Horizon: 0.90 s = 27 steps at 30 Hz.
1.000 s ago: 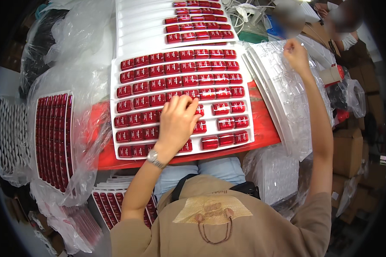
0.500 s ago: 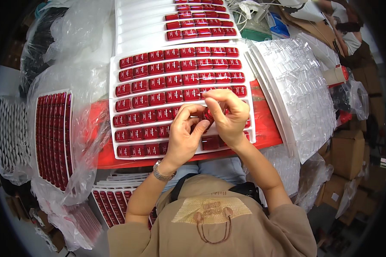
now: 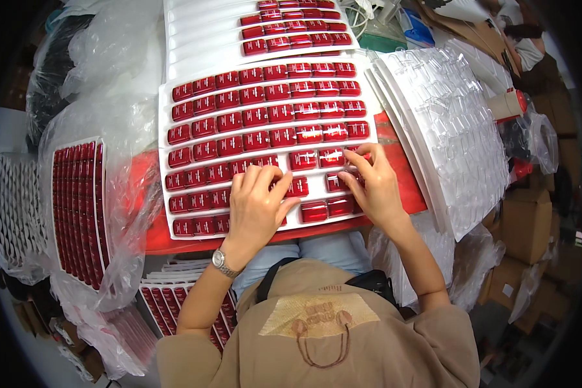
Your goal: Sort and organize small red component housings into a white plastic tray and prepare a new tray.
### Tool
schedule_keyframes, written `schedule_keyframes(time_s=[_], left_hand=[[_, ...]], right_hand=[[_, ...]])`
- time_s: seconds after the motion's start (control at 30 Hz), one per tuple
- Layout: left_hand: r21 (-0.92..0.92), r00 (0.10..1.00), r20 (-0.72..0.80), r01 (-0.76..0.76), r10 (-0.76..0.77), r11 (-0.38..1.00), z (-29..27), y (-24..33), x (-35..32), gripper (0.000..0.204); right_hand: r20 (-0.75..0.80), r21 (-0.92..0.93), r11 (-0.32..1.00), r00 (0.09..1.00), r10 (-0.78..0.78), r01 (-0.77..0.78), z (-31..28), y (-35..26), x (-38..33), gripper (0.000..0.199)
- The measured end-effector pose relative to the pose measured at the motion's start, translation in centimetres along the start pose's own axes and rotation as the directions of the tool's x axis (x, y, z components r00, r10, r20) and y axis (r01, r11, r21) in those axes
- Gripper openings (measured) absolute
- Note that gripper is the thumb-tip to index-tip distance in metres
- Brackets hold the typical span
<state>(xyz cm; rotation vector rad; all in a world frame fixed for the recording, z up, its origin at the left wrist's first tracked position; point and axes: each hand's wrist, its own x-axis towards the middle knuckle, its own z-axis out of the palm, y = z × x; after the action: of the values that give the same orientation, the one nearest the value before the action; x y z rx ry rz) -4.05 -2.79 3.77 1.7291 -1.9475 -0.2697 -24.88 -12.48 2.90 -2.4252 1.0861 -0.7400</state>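
Small square red bottles [image 3: 255, 116] lie in rows in a white tray [image 3: 265, 57] in front of me, with gaps in the lower rows. My left hand [image 3: 257, 205] is open, fingers bent and apart, over the lower middle rows. Its thumb and index finger lie beside a red bottle [image 3: 297, 187] at a gap. My right hand [image 3: 380, 187] is open at the tray's right side, thumb and index finger apart. Its fingertips are near the red bottles [image 3: 332, 157] there; whether they touch is unclear. The right palm partly hides the row ends.
Behind lies another white tray [image 3: 204, 39], partly filled with red bottles. Stacked clear plastic trays [image 3: 443, 129] stand to the right. At left, a filled tray [image 3: 77, 207] sits in plastic wrap [image 3: 126, 129]. A red cloth [image 3: 401, 174] covers the table; cardboard boxes [image 3: 525, 226] stand far right.
My hands were together over the tray with a small red item between them. They have moved apart, left hand leftward and right hand rightward, uncovering bottles and gaps.
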Motion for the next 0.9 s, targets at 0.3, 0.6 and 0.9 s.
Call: schedule_keyframes(time_s=[0.3, 0.6, 0.9], left_hand=[[-0.538, 0.977, -0.118, 0.088, -0.178, 0.838, 1.4, 2.5, -0.2, 0.031], [-0.388, 0.943, -0.28, 0.062, -0.182, 0.92, 2.1, 3.6, -0.6, 0.031], [-0.027, 0.999, 0.018, -0.041, 0.041, 0.999, 1.5, 1.4, 1.4, 0.035]], right_hand=[[0.036, 0.862, 0.431, 0.882, 0.47, -0.265, -1.0, -4.2, 1.0, 0.011], [-0.172, 0.177, 0.974, 0.979, -0.111, 0.142, -0.5, -5.0, 0.5, 0.027], [-0.29, -0.654, 0.738, 0.956, -0.041, -0.167, -7.5, 5.4, 5.9, 0.022]])
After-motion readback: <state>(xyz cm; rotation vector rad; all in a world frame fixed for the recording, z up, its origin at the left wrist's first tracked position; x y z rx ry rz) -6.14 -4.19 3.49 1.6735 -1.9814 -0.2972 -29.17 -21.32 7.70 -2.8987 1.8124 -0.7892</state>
